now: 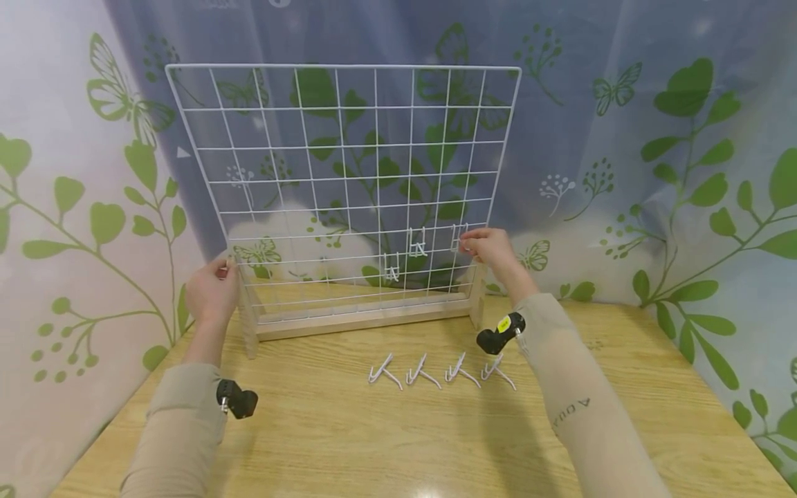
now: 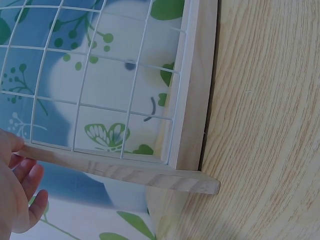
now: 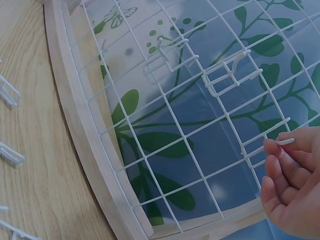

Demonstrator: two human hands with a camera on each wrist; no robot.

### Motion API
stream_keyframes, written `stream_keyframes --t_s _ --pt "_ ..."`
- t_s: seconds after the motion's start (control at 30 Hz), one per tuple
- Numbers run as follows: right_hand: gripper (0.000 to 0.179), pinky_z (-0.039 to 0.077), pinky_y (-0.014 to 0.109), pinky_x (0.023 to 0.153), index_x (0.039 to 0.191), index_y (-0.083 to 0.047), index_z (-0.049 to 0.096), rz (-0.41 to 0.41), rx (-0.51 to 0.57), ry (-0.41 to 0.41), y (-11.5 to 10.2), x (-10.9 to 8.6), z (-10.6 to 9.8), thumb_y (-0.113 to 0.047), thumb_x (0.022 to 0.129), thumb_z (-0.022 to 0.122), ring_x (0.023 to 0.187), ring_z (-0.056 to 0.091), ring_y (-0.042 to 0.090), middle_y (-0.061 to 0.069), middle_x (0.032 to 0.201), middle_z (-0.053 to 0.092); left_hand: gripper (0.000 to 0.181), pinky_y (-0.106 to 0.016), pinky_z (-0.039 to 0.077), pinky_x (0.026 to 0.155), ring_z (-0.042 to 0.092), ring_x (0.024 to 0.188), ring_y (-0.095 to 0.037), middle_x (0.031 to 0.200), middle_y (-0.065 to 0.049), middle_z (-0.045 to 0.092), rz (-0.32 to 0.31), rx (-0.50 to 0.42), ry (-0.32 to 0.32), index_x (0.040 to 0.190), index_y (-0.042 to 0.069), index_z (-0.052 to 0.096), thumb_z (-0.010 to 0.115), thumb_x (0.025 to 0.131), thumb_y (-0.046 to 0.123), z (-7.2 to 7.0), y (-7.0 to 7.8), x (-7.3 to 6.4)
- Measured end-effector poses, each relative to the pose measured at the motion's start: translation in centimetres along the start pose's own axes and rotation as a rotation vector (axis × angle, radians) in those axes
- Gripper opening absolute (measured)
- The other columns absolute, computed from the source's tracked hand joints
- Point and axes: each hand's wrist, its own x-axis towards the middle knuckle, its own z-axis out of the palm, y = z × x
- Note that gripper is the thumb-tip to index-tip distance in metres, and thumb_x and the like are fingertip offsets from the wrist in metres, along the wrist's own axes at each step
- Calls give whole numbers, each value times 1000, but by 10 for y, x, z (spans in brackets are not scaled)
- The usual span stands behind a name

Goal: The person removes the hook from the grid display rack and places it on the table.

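A white wire grid panel (image 1: 358, 147) stands upright in a wooden stand (image 1: 373, 319). My left hand (image 1: 213, 289) pinches the top of the stand's left post (image 2: 90, 165), its other fingers loose in the left wrist view. At the grid's right side my right hand (image 1: 492, 250) pinches the prong of a white wire hook (image 3: 286, 142) between thumb and fingertips. That hook's frame lies against the grid wires. Two more white hooks hang to its left, one (image 1: 418, 243) slightly higher than the other (image 1: 391, 268).
Several white hooks (image 1: 423, 373) lie in a row on the wood-grain table (image 1: 349, 436), in front of the stand. Behind the grid hangs a curtain (image 1: 579, 138) printed with green leaves and butterflies. A black camera is strapped to each sleeve.
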Motion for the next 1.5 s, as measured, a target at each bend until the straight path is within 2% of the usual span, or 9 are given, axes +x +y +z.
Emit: stream_keyframes --t_s 0.13,0.27,0.6,0.8,0.93,1.07,1.13,1.33,1.5 --pt "31 46 24 70 121 4 55 -1 31 1 -2 0 0 -7 93 51 87 57 18 21 117 59 39 -44 39 79 58 96 -34 104 -14 66 -8 -4 -6 117 8 63 43 94 33 0 0 1" --pt "31 44 20 64 121 4 56 -9 35 14 -5 0 -2 -7 92 51 86 58 15 21 116 60 39 -44 39 79 58 95 -34 104 -15 66 -5 -3 -6 117 8 63 43 95 33 0 0 2" --pt "32 47 26 76 123 4 55 3 59 12 -8 -5 -5 -7 93 51 84 59 8 20 118 59 39 -44 39 80 57 96 -35 105 -16 65 -6 -7 -6 117 7 62 43 95 31 -1 3 1" --pt "33 46 26 77 124 4 54 11 76 4 -6 -8 -7 -6 92 51 95 59 16 20 120 58 38 -44 40 79 57 96 -35 105 -16 65 -9 -9 -11 117 7 63 44 94 30 -2 3 -1" --pt "33 46 31 84 124 3 53 4 90 -4 -3 -10 -8 -6 92 51 91 57 14 20 122 57 38 -44 40 76 58 95 -35 103 -16 66 -4 -4 1 115 7 64 44 94 31 -1 3 -1" --pt "33 46 30 84 124 4 53 2 74 -12 3 -13 -10 -8 93 51 91 56 15 20 122 56 38 -44 40 76 58 96 -35 103 -15 66 -6 -4 6 115 7 64 44 94 31 -1 3 -1" --pt "33 46 28 83 123 4 54 3 67 -15 7 -14 -12 -9 93 52 94 56 16 18 119 57 38 -45 40 77 58 97 -35 104 -15 66 -7 -3 4 116 7 63 44 94 32 -1 2 -1" --pt "33 47 20 73 120 7 54 -13 65 -37 18 -19 -15 -9 92 55 81 56 8 8 103 63 39 -45 40 77 58 97 -35 105 -15 66 -4 10 -1 115 6 63 43 94 33 0 1 -1" --pt "33 48 25 77 119 8 54 -19 77 -69 24 -27 -15 -9 92 55 83 56 11 4 97 64 39 -43 40 77 58 96 -34 104 -15 66 -7 1 -2 115 6 63 43 94 33 0 0 -1"
